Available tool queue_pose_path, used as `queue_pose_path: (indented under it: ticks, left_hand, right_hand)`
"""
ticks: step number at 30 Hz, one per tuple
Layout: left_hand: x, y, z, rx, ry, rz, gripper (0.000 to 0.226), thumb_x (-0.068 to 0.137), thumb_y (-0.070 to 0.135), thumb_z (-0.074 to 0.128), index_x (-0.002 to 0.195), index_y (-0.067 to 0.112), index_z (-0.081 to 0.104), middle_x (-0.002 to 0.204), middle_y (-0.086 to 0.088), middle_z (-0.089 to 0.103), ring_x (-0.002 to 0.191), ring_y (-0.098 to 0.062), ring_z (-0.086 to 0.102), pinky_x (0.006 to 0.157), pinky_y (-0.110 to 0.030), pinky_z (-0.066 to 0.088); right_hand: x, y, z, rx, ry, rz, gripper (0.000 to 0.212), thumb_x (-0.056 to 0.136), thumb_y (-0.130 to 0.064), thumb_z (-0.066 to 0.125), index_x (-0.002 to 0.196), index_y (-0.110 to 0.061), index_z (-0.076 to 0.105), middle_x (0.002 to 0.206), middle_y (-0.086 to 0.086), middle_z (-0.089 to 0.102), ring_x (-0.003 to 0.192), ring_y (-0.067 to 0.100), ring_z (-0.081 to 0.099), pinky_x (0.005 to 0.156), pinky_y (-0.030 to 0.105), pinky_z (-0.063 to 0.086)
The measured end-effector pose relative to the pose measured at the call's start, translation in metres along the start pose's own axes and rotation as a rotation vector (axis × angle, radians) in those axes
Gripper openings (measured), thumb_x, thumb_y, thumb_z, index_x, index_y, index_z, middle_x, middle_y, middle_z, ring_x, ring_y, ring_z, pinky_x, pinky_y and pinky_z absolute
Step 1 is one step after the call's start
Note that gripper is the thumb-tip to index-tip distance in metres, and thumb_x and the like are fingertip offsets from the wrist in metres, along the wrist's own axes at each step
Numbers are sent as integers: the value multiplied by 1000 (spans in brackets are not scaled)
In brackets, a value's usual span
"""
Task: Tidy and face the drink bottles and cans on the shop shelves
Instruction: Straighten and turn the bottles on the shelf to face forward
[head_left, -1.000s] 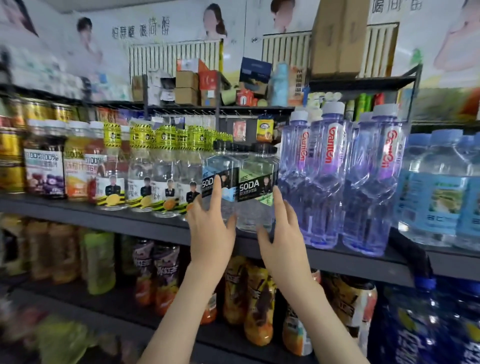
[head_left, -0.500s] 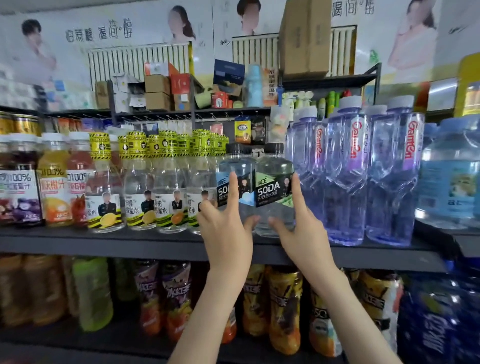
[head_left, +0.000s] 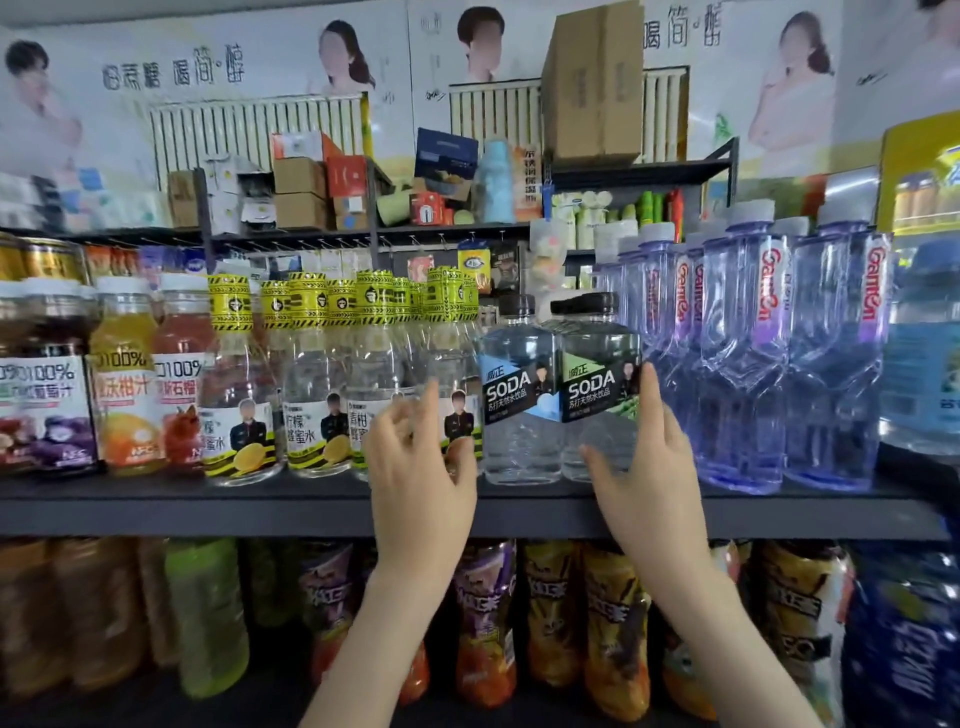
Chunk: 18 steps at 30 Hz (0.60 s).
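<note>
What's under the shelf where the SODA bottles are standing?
Another row of drinks: orange bottles, a green bottle, dark-labelled bottles. The person's arms cover a few, and anything behind the front row is hidden.

The soda bottle at the right hand was clear, glossy plastic with a glossy printed label. Right of that hand, the purple bottles were smooth tinted plastic. The shelf beneath looked like matt dark metal.

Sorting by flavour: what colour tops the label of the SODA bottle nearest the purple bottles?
Green on that SODA bottle, head view.
</note>
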<state>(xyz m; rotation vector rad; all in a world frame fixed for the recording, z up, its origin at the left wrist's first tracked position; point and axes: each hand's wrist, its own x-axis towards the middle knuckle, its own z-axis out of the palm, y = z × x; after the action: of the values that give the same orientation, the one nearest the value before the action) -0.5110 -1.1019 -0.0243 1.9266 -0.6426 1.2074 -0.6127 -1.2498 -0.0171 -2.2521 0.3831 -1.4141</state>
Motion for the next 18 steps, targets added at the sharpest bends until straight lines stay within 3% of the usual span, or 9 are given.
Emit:
queue_pose_path:
  ticks: [3,7,10,12,15,18]
  left_hand:
    - [1,-11,-3,46,6,-51,63,81,38,68,135,13,46,119,-18,44,104,-23,35,84,-43,45]
    - [0,-20,-13,85,16,-38,65,83,40,62,139,15,43,132,-24,39,121,-34,34,95,-48,39]
    - [7,-31,-21,130,-55,-114,68,88,32,60,147,25,27,145,-25,27,135,-39,25,105,-52,30]
    - [9,-37,-23,109,-129,-144,67,93,31,53,149,29,16,147,-21,29,137,-35,22,108,-47,28]
    - [10,-34,-21,20,-130,-217,73,94,28,53,150,18,7,145,-15,36,132,-31,30,105,-39,30]
    - [17,-28,-18,0,-103,-357,80,89,29,61,148,7,11,143,-15,35,132,-29,32,105,-36,32]
  right_hand:
    - [-14,-22,16,-67,155,-195,77,88,-17,63,150,-11,18,149,11,34,136,23,27,109,33,23]
    - [-22,-39,36,-70,103,-386,67,87,-11,63,145,-9,31,145,7,41,134,19,30,109,25,15]
    - [-22,-49,53,-109,18,-511,52,90,-18,52,140,-11,42,142,5,47,133,18,37,108,28,22]
    - [-23,-54,64,-177,-31,-569,48,92,-25,42,138,-10,47,142,5,48,132,19,41,107,32,26]
    - [-27,-53,75,-250,-60,-587,50,93,-31,36,134,-8,51,140,7,50,131,20,46,110,34,31]
    - [-29,-51,81,-331,-70,-568,52,93,-33,33,132,-6,53,137,8,52,128,21,49,108,36,35]
